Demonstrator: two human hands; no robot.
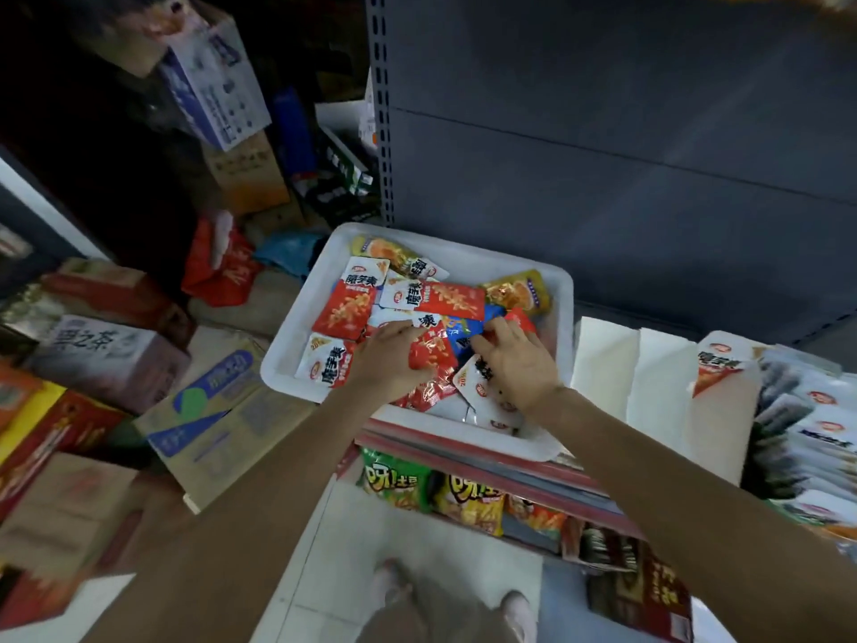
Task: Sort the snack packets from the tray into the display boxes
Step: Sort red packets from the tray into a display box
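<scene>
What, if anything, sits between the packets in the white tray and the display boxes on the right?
Nothing visible blocks that path. The white plastic tray sits directly beside the white cardboard display boxes, whose tops look open. Both hands, left hand and right hand, are already on the red and white snack packets.
</scene>
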